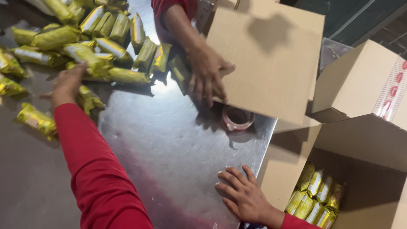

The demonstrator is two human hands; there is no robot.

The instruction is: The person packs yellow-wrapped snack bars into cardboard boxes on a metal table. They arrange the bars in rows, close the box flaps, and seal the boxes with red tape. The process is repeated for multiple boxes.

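Nearest the camera, the person's right hand (243,195) lies flat on the shiny metal table (169,148), fingers spread and holding nothing, just beside an open cardboard box (364,140) with yellow-green snack packets (316,197) standing upright inside. Farther left, the red-sleeved left hand (68,85) reaches out with loosened fingers onto a heap of matching loose packets (91,46). Beyond, a co-worker's hand (207,72) grips the edge of an empty carton (267,59) above a roll of tape (236,118).
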